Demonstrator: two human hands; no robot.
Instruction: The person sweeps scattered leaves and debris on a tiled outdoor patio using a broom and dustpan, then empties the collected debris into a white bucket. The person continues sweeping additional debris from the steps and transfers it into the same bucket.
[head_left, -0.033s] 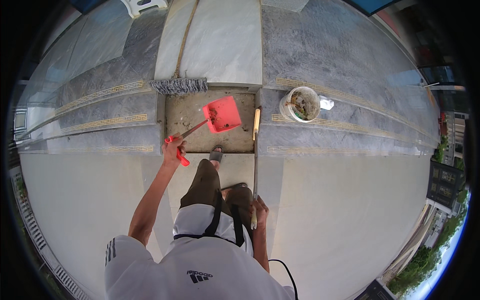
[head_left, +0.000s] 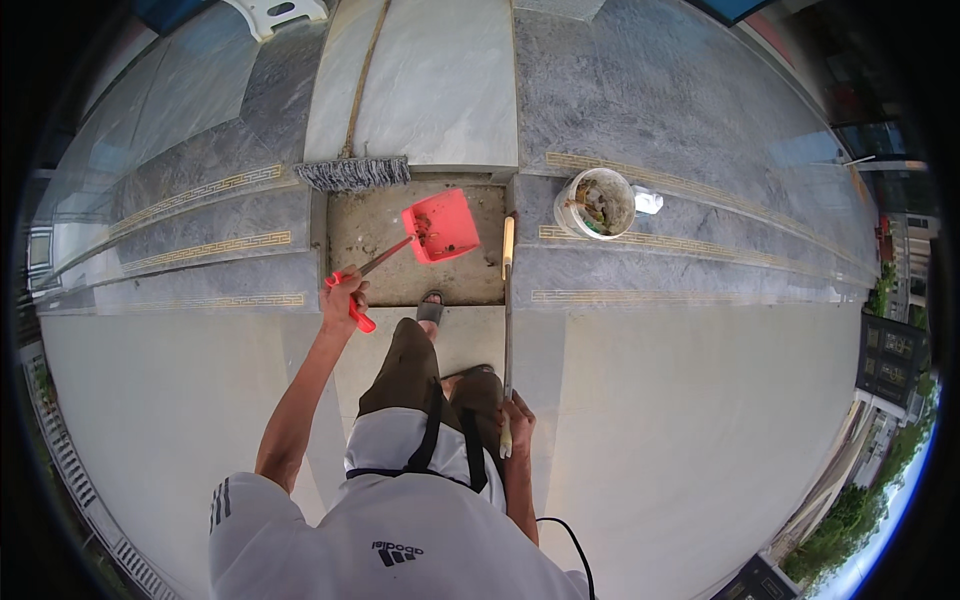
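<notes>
My left hand [head_left: 344,297] is closed around the red grip of a long-handled dustpan. The red dustpan [head_left: 445,228] is over the dirty sunken patch of floor, with dark bits of debris in its pan. By my right thigh, my right hand [head_left: 516,422] grips the end of a long-handled tool [head_left: 508,330]. Its shaft runs forward along the right side of the patch and ends in a narrow yellowish head [head_left: 509,240]; I cannot make out its exact kind. The head is to the right of the dustpan, apart from it.
A grey mop [head_left: 354,173] with a wooden handle lies on the pale slab beyond the patch. On the right-hand steps stands a white bucket [head_left: 566,212] holding debris, with a small white object [head_left: 648,201] beside it. A white plastic stool [head_left: 276,12] is at the far left.
The whole view has shifted slightly, moving the far things a little to the left and up. Both hands keep their grips.
</notes>
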